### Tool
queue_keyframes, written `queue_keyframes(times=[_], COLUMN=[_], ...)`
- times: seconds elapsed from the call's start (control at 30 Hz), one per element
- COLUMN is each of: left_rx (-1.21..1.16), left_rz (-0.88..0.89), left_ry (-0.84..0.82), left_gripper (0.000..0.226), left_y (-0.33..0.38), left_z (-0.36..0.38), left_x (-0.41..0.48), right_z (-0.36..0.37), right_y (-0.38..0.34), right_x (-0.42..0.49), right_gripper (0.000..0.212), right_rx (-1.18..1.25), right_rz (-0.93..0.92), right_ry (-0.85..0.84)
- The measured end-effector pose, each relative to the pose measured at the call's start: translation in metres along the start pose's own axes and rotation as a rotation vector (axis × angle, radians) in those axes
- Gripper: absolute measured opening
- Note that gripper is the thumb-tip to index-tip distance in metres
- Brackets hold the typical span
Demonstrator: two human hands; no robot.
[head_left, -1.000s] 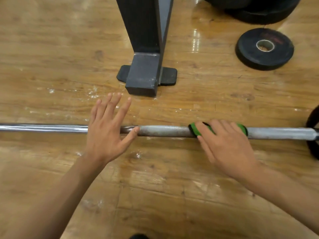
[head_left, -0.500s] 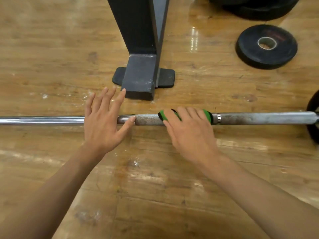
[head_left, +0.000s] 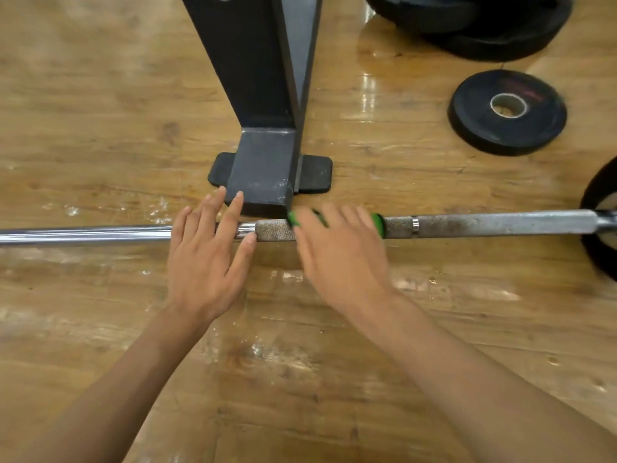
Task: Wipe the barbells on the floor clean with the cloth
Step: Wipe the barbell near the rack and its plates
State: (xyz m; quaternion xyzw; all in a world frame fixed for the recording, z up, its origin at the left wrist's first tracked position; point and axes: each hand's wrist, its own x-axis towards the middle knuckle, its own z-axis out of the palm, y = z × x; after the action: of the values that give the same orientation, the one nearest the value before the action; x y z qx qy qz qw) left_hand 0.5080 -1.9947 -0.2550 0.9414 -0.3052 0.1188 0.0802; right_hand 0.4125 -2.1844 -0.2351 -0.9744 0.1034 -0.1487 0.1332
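A steel barbell (head_left: 484, 224) lies across the wooden floor from left to right, with a black plate (head_left: 601, 235) on its right end. My right hand (head_left: 340, 255) wraps a green cloth (head_left: 377, 223) around the knurled part of the bar, fingers curled over it. My left hand (head_left: 207, 259) rests flat on the bar just to the left, fingers straight and spread, thumb touching the bar. Most of the cloth is hidden under my right hand.
A dark metal rack post (head_left: 263, 121) with a black rubber foot stands right behind the bar, close to my fingertips. A small black weight plate (head_left: 507, 111) lies at the back right, and larger plates (head_left: 474, 25) are stacked beyond it.
My right hand has slid the green cloth leftward along the bar, closing in on my left hand. The left hand has stayed pressed on the bar.
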Motion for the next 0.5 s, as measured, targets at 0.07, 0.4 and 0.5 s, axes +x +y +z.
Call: queue_keyframes(times=[0.07, 0.4, 0.5], left_rx=[-0.004, -0.005, 0.006], left_rz=[-0.023, -0.046, -0.032], left_ry=[0.006, -0.031, -0.054], left_gripper=[0.063, 0.067, 0.068], left_y=[0.001, 0.002, -0.001], left_z=[0.002, 0.006, 0.005], left_x=[0.005, 0.02, 0.024], right_z=[-0.012, 0.02, 0.014], right_y=[0.043, -0.032, 0.001], right_x=[-0.015, 0.021, 0.02], right_gripper=[0.029, 0.009, 0.025], right_rx=[-0.063, -0.015, -0.047], right_rz=[0.055, 0.16, -0.025], right_ry=[0.08, 0.098, 0.063])
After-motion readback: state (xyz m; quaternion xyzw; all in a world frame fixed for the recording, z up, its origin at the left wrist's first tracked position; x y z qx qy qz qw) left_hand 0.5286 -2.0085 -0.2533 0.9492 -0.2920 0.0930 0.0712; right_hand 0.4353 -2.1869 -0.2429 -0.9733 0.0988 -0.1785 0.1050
